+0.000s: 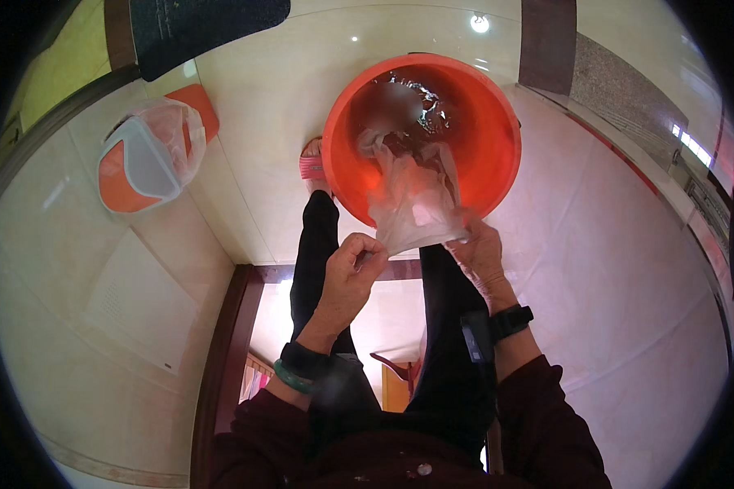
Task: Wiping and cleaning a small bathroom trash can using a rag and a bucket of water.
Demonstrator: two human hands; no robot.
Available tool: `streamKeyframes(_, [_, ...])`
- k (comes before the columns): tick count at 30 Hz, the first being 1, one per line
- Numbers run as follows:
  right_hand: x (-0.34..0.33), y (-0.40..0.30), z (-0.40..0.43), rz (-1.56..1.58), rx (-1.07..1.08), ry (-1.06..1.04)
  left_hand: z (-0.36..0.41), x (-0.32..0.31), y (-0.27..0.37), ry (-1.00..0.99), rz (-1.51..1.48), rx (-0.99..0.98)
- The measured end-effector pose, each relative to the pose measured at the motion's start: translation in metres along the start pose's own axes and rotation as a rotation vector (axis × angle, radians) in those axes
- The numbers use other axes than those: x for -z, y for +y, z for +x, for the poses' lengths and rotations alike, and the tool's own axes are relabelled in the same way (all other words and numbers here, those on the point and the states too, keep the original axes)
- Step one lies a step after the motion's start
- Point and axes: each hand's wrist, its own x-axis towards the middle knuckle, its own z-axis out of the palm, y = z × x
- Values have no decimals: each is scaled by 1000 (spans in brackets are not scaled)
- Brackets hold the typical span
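A large orange plastic tub (492, 153) stands on the tiled floor, with dark, glinting water inside. Over its near rim hangs a translucent whitish plastic bag (413, 202), its far end down in the tub. My left hand (356, 269) pinches the bag's near left corner between thumb and fingers. At the near right corner, my right hand (478, 250) grips the bag's edge, its fingertips partly hidden by the plastic. A blurred patch hides part of what lies in the water.
An orange and white waste bin (153, 165) with a plastic liner is at the left by the wall. A dark mat (208, 27) lies at the top left. My sandalled foot (313, 160) is beside the tub's left side. A dark wooden door frame (235, 342) stands at the lower left.
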Motion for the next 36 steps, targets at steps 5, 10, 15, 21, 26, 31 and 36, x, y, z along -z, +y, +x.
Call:
streamKeyframes(5, [9,-18,-13,-438,115,-191,-2,4,5,-23,-170,-19])
streamKeyframes(10, [19,-23,-11,203,73,-112,0,10,36,-80,-370,128])
streamKeyframes(15, [45,-90,-24,-93,135,258,-9,21,94,-85,-131,-143])
streamKeyframes(21, [69,-113,-50,-144,383,414,-31,29,155,-175,-47,-333])
streamKeyframes(26, [65,-100,-48,-124,382,503,-25,28,153,-258,232,-510])
streamKeyframes(31, [17,-15,32,-105,159,194,44,19,38,-163,577,-288])
streamKeyframes(36, [-25,15,100,-322,210,101,91,11,-26,-145,604,-153])
